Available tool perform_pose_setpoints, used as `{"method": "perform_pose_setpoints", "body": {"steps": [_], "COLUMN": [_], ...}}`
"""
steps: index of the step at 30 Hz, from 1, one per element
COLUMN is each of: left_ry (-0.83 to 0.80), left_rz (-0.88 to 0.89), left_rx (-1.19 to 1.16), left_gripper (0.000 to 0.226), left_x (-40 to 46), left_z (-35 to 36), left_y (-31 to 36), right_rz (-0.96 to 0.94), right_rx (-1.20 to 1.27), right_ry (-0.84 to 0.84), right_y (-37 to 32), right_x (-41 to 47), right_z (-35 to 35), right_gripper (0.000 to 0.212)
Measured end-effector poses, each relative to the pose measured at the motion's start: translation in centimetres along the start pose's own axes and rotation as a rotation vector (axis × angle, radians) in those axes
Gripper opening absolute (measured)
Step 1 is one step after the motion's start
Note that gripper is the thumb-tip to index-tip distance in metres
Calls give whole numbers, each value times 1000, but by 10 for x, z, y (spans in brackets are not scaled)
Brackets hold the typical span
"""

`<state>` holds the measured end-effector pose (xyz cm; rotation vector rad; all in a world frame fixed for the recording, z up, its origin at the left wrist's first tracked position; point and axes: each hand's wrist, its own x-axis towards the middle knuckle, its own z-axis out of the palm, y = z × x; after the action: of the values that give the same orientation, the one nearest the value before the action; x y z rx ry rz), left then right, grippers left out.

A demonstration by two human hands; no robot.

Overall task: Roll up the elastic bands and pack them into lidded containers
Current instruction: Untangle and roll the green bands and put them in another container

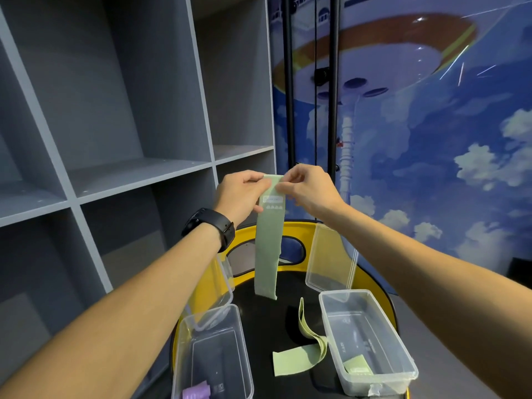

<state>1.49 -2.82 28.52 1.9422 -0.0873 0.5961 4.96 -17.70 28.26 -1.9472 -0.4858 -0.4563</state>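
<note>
A long pale green elastic band (267, 249) hangs straight down above the round black and yellow table (290, 321). My left hand (240, 197) and my right hand (309, 187) both pinch its top edge, side by side. A second green band (299, 354) lies loosely folded on the table. The clear container on the right (365, 341) holds a small rolled green band (358, 367). The clear container on the left (213, 355) holds a rolled purple band (197, 391). Their clear lids (331, 254) (214, 286) stand tilted behind them.
A grey cube shelf (115, 139) fills the left side. A wall with a blue sky picture (431, 125) is on the right. Two black vertical poles (289, 82) stand behind the table. A black watch is on my left wrist.
</note>
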Motion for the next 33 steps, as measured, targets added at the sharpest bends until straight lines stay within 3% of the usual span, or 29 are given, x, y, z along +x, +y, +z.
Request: {"method": "perform_pose_setpoints", "body": {"steps": [3, 12, 16, 19, 23, 26, 33], "left_ry": [-30, -96, -150, -54, -96, -171, -156], "left_rz": [52, 91, 129, 171, 160, 181, 195], "left_rx": [40, 86, 140, 160, 195, 244, 190], "left_gripper": [18, 23, 19, 13, 30, 19, 10], "left_x": [-3, -1, 0, 2, 7, 7, 7], "left_z": [0, -4, -7, -7, -10, -14, -17], "left_y": [8, 11, 13, 13, 17, 22, 32], "right_rz": [-1, 28, 59, 92, 89, 85, 116], "right_rx": [71, 271, 316, 348, 375, 402, 504], "right_ry": [-73, -230, -160, -162, -213, -233, -281], "right_y": [-3, -8, -4, -3, -5, -5, -3], "right_x": [-2, -8, -7, -7, -8, -8, -15], "right_z": [0, -12, -11, -11, -11, -12, -11], "right_gripper": [19, 19, 13, 16, 19, 19, 21]}}
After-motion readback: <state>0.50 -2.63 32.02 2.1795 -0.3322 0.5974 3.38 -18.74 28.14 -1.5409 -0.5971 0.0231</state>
